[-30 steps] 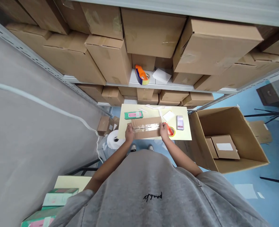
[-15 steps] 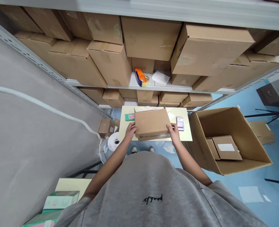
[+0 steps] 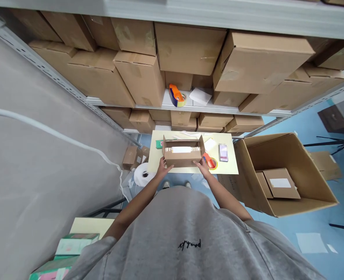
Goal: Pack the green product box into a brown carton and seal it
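On the cream tabletop a small cardboard box stands with its top open and short end flaps raised. Inside it I see a white item, wrapped in something clear and shiny at its ends. My left hand grips the box's near left corner, thumb on the front face. At the near right corner my right hand holds it the same way, fingers partly hidden behind the side. Close to that hand lies a tape dispenser, red-orange with yellow tape. Further right is a phone.
A green box and a white paper lie on the table. A large open carton stands right, with smaller boxes inside. Shelves ahead hold cardboard boxes and an orange tape dispenser. A white roll sits at left below.
The small box has turned from showing a broad closed face to standing with its open top up. Both hands shifted to its near corners. The tape dispenser on the table has come into view.
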